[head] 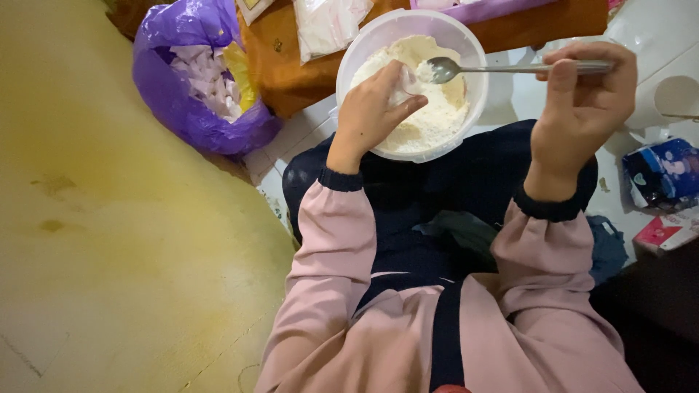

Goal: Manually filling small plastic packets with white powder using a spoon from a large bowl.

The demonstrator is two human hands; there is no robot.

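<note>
Right hand gripped the spoon w/ powder, left hand pinched a small clear bag (best kept upright, mouth under the tip) over the bowl.

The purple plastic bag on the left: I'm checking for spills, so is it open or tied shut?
Open. The purple plastic bag gapes at the top, and the pale pieces inside it show through the mouth.

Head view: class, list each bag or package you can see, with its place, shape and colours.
Purple plastic bag: upper left, open, pale pieces inside.
Clear bag: top centre, on orange cloth, white contents.
Blue and white packet: right edge, crumpled.
Red and white packet: lower right, flat.
</note>
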